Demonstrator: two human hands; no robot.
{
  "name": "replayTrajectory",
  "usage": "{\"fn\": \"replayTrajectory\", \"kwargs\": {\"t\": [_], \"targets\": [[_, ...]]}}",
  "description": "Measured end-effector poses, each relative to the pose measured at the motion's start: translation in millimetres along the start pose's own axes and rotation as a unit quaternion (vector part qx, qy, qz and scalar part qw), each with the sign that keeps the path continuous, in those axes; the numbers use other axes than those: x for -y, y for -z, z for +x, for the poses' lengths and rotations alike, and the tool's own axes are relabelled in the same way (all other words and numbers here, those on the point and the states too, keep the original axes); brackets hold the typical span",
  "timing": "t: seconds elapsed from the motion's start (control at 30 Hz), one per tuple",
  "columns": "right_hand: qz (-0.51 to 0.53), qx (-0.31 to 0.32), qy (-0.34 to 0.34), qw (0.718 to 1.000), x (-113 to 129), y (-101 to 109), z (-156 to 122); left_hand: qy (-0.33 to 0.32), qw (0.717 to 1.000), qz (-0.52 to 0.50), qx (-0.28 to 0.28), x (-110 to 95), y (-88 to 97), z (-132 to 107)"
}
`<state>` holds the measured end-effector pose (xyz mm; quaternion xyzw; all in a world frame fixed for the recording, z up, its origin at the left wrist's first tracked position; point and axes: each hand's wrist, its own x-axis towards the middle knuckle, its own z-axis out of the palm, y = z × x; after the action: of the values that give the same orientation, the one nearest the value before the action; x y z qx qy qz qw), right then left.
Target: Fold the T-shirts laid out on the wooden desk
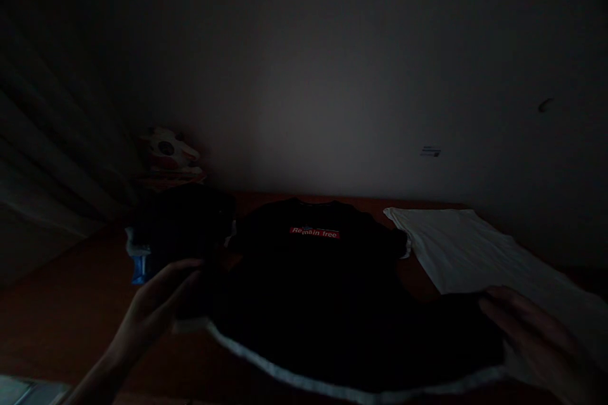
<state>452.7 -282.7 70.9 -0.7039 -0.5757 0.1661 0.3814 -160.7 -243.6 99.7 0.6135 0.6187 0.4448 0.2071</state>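
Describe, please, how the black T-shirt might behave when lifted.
The black T-shirt would probably hang floppy: its pale hem curves between the left hand and right hand. It seems unlikely to roll, its printed chest lying flat.

the left hand (159, 304) and right hand (534, 329) reach forward, well apart, each in a pinching grip.

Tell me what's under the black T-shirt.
Brown tabletop shows around the black T-shirt, with white cloth beside it; whatever lies beneath its spread fabric is covered.
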Motion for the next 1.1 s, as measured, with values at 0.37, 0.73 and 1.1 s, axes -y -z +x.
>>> {"fn": "replayTrajectory", "kwargs": {"t": [0.37,0.73,1.1], "targets": [[-0.159,-0.069,0.252,0.952,-12.4,-89.5,18.6,-0.19,0.934,0.301,0.03,48.2,-78.6,40.6],[-0.224,0.146,0.261,0.928,5.7,-107.8,11.7,-0.234,0.894,0.326,0.2,29.0,-113.6,4.1],[-0.236,0.132,0.249,0.93,70.1,-119.9,40.9,0.027,0.902,0.431,0.014,17.8,-100.7,69.2]]}}
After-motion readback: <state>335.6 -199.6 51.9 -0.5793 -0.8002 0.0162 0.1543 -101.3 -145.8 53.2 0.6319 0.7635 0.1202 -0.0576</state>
